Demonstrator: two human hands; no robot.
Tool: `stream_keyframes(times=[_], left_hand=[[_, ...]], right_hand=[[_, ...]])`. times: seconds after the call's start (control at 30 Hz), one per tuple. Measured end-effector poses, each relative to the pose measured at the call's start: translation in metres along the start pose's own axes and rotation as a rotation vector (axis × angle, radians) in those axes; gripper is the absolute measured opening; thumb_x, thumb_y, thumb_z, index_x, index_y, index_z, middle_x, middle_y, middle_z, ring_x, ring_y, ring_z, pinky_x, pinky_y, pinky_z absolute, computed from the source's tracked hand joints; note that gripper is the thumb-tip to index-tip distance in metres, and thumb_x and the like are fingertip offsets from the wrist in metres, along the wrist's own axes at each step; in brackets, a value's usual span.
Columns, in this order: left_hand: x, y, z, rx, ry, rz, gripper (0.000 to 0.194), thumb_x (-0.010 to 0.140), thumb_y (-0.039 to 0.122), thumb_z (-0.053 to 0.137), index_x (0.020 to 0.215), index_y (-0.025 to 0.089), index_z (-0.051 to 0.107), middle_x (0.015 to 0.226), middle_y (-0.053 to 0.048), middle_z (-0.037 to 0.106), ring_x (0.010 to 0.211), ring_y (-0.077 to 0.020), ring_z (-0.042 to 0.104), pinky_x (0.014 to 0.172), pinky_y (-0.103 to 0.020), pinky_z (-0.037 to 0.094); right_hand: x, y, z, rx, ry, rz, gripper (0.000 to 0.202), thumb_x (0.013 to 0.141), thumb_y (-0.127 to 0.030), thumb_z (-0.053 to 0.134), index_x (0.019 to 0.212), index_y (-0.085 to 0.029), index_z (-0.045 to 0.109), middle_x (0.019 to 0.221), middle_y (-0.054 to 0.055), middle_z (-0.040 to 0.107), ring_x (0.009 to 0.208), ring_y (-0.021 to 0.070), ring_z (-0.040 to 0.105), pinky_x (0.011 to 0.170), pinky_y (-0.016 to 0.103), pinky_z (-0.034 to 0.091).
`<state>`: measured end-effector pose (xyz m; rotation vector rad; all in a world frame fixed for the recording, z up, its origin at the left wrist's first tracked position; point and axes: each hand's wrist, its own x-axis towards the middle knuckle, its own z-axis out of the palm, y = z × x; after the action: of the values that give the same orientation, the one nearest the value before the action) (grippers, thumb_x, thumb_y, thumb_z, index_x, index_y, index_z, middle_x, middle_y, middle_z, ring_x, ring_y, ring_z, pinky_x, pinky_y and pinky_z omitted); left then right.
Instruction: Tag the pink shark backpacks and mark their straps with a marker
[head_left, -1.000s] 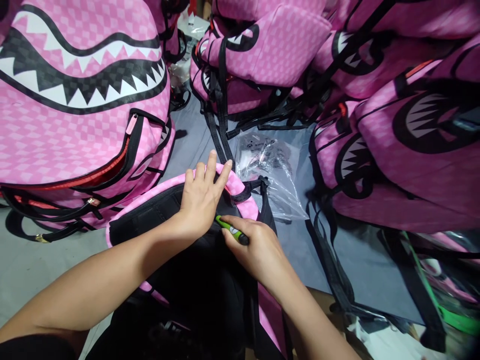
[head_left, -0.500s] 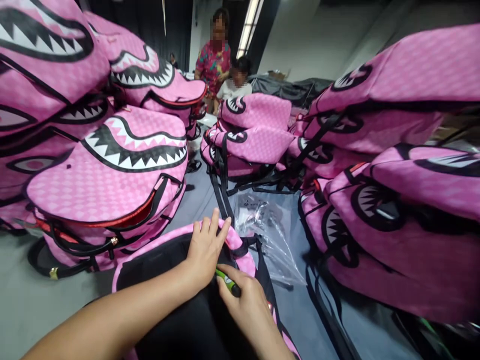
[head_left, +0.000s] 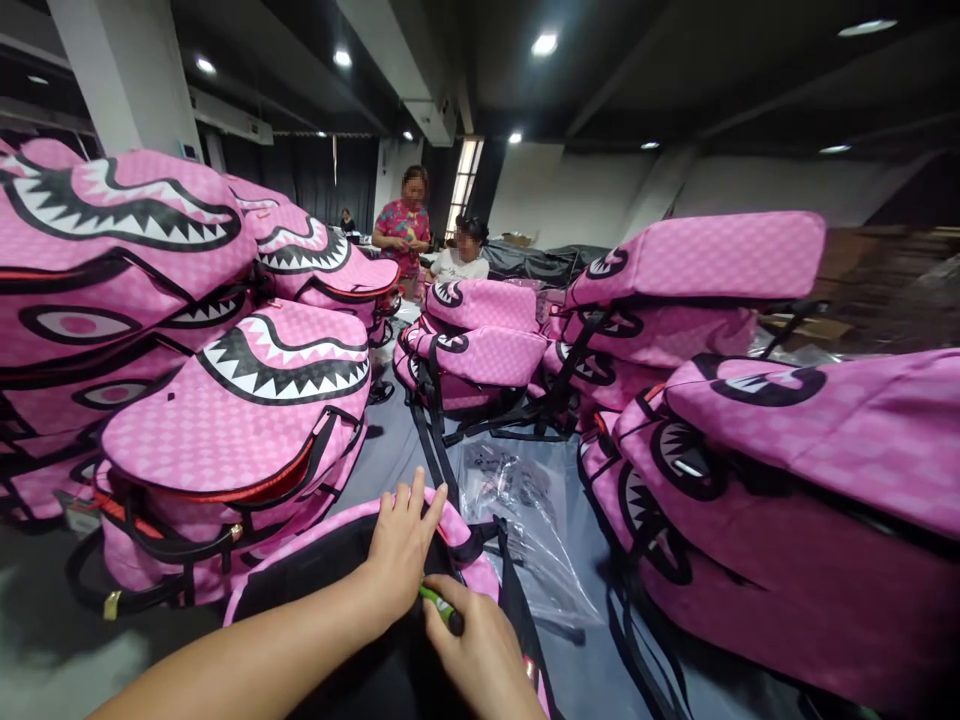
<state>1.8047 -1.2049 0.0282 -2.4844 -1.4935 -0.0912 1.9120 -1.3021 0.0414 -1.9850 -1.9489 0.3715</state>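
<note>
A pink backpack with a black back panel (head_left: 315,547) lies in front of me at the bottom centre. My left hand (head_left: 405,540) rests on its upper part with fingers spread, holding nothing. Just right of it, my right hand (head_left: 476,635) is closed around a green and black tool (head_left: 442,607), held low against the black panel beside my left wrist. The tool's far end is hidden by my left hand.
Pink shark-mouth backpacks are piled at the left (head_left: 240,400), centre back (head_left: 487,345) and right (head_left: 750,560). A clear plastic bag (head_left: 525,530) lies on the grey table beyond my hands. Black straps hang at the right. People are at the back.
The view has tilted upward, showing more ceiling, and the piles sit lower in the picture. My left hand stays spread on the backpack; my right hand keeps hold of the green tool.
</note>
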Motion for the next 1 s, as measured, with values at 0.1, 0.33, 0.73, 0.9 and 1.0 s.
stream_keyframes(times=[0.1,0.33,0.73,0.9,1.0], left_hand=[[-0.001,0.001,-0.001,0.041,0.012,-0.008,0.096,0.077,0.037,0.072,0.155,0.029,0.016,0.160,-0.012,0.024,0.130,-0.0327,0.043,0.101,-0.048,0.043],[-0.047,-0.009,-0.028,0.083,-0.009,-0.089,0.097,0.077,0.028,0.074,0.155,0.030,0.017,0.158,-0.016,0.027,0.124,-0.0313,0.050,0.097,-0.044,0.047],[-0.050,-0.064,-0.090,0.078,-0.401,0.007,0.130,0.056,0.033,0.090,0.156,0.024,0.006,0.134,-0.024,0.046,0.104,-0.0315,0.059,0.083,-0.038,0.053],[-0.084,-0.068,-0.102,0.106,-0.326,0.041,0.110,0.071,0.014,0.072,0.156,0.020,0.003,0.121,-0.018,0.049,0.098,-0.0271,0.060,0.077,-0.033,0.053],[-0.121,-0.084,-0.095,0.054,-0.273,-0.020,0.105,0.073,0.006,0.061,0.155,0.026,-0.003,0.117,-0.013,0.049,0.097,-0.0242,0.060,0.073,-0.030,0.052]], right_hand=[[-0.002,0.002,0.002,-0.051,0.020,-0.006,0.029,0.086,-0.013,0.053,0.095,-0.028,0.076,0.088,0.003,0.077,0.084,0.0226,0.073,0.070,0.026,0.051],[-0.031,-0.012,-0.004,-0.030,-0.009,-0.018,0.027,0.086,-0.015,0.053,0.096,-0.028,0.074,0.085,0.001,0.076,0.084,0.0206,0.072,0.069,0.025,0.046],[-0.040,-0.071,-0.009,-0.090,-0.035,-0.112,0.014,0.086,-0.020,0.052,0.082,-0.021,0.065,0.073,0.004,0.072,0.070,0.0206,0.069,0.059,0.028,0.031],[-0.068,-0.063,-0.016,0.091,-0.034,-0.170,0.013,0.086,-0.019,0.053,0.080,-0.022,0.063,0.077,0.000,0.071,0.075,0.0178,0.067,0.067,0.026,0.035],[-0.081,-0.068,-0.012,0.177,-0.067,-0.280,0.011,0.086,-0.018,0.053,0.082,-0.023,0.063,0.080,-0.001,0.070,0.080,0.0168,0.066,0.074,0.027,0.036]])
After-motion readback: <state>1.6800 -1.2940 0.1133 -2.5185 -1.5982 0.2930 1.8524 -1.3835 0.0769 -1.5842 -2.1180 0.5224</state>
